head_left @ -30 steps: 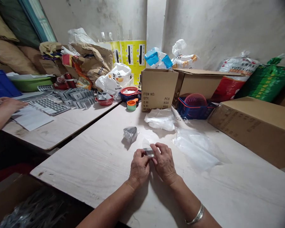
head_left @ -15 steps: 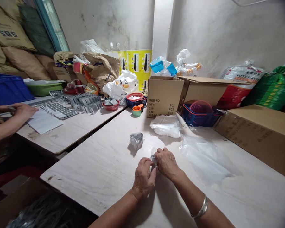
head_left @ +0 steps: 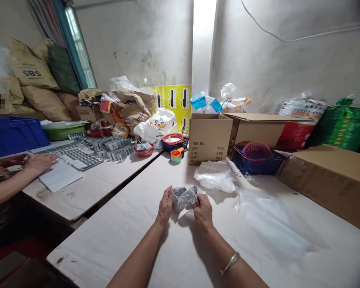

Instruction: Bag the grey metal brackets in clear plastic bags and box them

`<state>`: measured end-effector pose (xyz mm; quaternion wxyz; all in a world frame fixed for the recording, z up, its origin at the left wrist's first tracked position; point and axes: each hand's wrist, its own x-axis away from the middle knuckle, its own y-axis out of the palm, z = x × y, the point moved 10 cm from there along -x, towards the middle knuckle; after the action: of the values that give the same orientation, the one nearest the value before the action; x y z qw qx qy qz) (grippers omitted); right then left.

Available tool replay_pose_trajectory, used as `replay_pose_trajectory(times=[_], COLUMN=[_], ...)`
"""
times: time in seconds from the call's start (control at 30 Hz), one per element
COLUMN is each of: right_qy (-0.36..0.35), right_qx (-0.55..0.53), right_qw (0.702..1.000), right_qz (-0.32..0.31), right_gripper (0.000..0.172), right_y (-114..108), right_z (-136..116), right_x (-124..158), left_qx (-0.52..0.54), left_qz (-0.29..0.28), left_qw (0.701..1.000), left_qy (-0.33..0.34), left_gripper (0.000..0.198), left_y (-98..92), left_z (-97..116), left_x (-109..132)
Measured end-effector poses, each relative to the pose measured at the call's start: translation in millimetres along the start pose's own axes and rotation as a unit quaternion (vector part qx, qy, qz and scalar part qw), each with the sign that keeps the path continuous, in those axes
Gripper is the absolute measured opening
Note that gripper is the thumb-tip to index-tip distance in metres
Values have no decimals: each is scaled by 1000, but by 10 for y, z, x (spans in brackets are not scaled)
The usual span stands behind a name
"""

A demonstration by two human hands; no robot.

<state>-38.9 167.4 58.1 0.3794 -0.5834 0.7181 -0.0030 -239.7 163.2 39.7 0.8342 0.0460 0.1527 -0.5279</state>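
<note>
My left hand (head_left: 165,207) is closed against the left side of a clear plastic bag with a dark grey angular piece (head_left: 177,196) inside. My right hand (head_left: 203,212) pinches the edge of a second clear bag with a grey piece (head_left: 189,197), thumb and fingers together at its right side. The two bagged pieces touch or overlap between my hands, over the white table (head_left: 132,232). Their exact shape is blurred by the crinkled plastic. Behind them lies a stack of clear plastic bags (head_left: 214,176), and more clear plastic (head_left: 267,216) spreads at the right.
An open cardboard box (head_left: 210,140) stands at the back beside a blue basket (head_left: 258,160). An orange-and-green tape roll (head_left: 176,156) sits by a red basket (head_left: 173,138). At the left table, a co-worker's hand (head_left: 40,162) rests near white sheets (head_left: 61,176) and grey metal pieces (head_left: 112,148).
My hands have come apart from working together on one small bag. My left hand has moved left and taken hold of the bagged piece that lay on the table. The view has tilted up.
</note>
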Motion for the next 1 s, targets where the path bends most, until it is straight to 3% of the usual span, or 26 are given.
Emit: replay_pose_trajectory(times=[0.17,0.27,0.4,0.53,0.83,1.0], right_qy=[-14,-49,-97,-82,-87,-103], right_qx=[0,-4,23,64,64,40], right_qw=[1000,995,968,941,941,946], right_qz=[-22,-88,-230,-321,-321,-305], right_gripper=[18,20,35,49,43,48], right_y=[319,425,534,597,602,444], right_z=[-19,-36,-70,-46,-171,-252], right_x=[21,57,190,318,299,275], left_qx=[3,-11,-68,-135,-212,-220], left_qz=[-12,-8,-26,-37,-10,-8], left_qw=[1000,1000,997,990,977,975], left_qy=[-9,-17,-6,-12,20,10], left_gripper=[35,31,26,25,28,34], left_y=[14,-12,45,126,196,180], left_z=[-85,-115,-58,-12,56,5], left_x=[64,64,108,186,178,142])
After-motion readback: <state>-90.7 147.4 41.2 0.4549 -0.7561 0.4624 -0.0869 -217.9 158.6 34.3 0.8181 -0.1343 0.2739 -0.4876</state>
